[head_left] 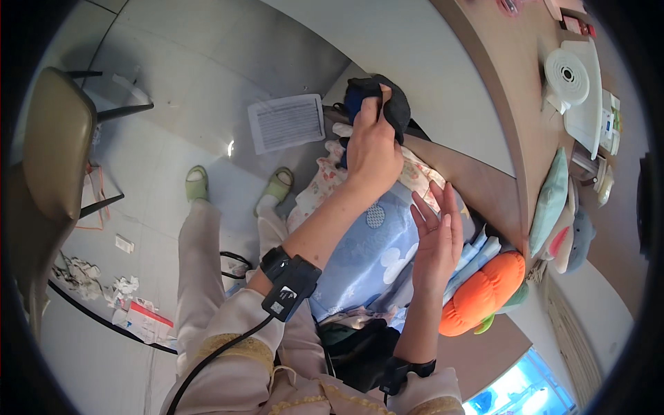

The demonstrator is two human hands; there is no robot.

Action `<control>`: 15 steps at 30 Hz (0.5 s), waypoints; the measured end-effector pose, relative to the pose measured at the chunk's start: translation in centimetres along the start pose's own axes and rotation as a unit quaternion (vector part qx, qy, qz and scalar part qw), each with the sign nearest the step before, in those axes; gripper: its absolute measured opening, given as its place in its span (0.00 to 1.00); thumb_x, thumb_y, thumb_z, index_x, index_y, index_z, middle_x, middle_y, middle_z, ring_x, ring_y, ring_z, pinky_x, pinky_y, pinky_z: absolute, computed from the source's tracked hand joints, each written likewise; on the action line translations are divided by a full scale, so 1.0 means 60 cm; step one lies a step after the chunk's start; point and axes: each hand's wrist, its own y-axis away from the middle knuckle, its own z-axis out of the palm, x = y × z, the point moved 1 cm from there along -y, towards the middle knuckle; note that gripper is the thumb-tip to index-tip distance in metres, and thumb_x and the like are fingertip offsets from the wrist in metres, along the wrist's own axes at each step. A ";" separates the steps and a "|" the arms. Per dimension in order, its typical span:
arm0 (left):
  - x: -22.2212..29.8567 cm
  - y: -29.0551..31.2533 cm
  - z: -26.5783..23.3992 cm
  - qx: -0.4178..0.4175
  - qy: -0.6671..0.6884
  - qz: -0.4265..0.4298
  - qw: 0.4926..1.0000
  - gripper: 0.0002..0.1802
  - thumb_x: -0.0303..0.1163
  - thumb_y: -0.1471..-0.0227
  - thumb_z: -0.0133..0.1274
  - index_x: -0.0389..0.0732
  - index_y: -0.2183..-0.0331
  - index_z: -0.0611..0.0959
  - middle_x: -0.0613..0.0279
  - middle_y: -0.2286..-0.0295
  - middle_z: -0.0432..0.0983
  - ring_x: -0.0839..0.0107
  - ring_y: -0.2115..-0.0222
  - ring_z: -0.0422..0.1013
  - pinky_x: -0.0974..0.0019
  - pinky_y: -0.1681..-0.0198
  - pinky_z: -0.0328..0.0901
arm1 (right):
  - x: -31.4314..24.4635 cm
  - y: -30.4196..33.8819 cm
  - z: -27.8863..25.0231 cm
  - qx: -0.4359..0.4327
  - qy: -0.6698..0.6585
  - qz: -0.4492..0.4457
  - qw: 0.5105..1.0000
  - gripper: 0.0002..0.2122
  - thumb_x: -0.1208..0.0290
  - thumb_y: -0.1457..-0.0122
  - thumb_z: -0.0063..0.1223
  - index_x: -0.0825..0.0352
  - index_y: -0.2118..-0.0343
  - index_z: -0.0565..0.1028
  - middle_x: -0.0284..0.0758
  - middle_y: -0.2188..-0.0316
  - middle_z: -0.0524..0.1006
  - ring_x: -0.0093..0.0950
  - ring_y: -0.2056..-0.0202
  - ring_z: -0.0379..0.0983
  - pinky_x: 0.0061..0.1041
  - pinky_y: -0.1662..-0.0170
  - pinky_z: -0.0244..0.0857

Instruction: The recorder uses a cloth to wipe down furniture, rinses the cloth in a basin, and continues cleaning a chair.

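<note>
Along the far left stood a brown chair (59, 145) on dark legs, with crumpled tissues (83, 278) strewn on the floor below it in view and a red and white box (146, 321) lying just beside them. Farther right, the person's feet were in green slippers (197, 184), toes toward the top of the view, and beyond them a printed sheet of paper (286, 124) lay flat on the floor. A black device (290, 287) with a cable was strapped at the left wrist. Next came a heap of fabric: a pale floral cloth (318, 185) at its upper edge and a blue patterned cloth (346, 266) over its middle. Above the heap's upper end, near the desk's side, the left hand (375, 151) was closed on a dark cloth (398, 114), black with some deep blue, its fingers bent into the folds; how tightly they pressed could not be told. To the right, the right hand (439, 238) was open over the heap, fingers loosely extended and grasping nothing; whether it touched the fabric was unclear. Beside its forearm lay an orange plush (484, 294). On the curved desk (526, 90) at far right were a mint cushion (551, 202), a white ringed disc (567, 75) and a white tray (593, 104).
</note>
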 end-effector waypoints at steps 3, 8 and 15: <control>0.005 -0.003 -0.007 -0.008 0.007 0.005 1.000 0.37 0.13 0.66 0.45 0.35 0.48 0.63 0.45 0.52 0.59 0.45 0.53 0.61 0.55 0.51 0.60 | 0.007 0.001 0.005 -0.004 -0.014 0.000 1.000 0.23 0.65 0.37 0.35 0.71 0.42 0.54 0.45 0.45 0.60 0.38 0.49 0.65 0.34 0.46 0.58; 0.054 0.018 0.005 -0.091 0.003 0.065 0.994 0.34 0.21 0.60 0.47 0.28 0.48 0.60 0.44 0.59 0.61 0.48 0.58 0.64 0.56 0.55 0.63 | 0.026 0.009 0.016 -0.006 -0.028 0.019 0.999 0.24 0.65 0.37 0.35 0.73 0.42 0.53 0.44 0.44 0.60 0.35 0.47 0.63 0.34 0.46 0.56; 0.076 -0.070 -0.076 0.097 -0.042 0.087 0.991 0.44 0.16 0.64 0.46 0.27 0.44 0.48 0.38 0.58 0.56 0.42 0.62 0.64 0.55 0.58 0.63 | -0.001 -0.008 0.032 -0.028 0.024 0.007 0.999 0.24 0.61 0.36 0.36 0.68 0.40 0.53 0.43 0.44 0.60 0.36 0.49 0.66 0.30 0.46 0.57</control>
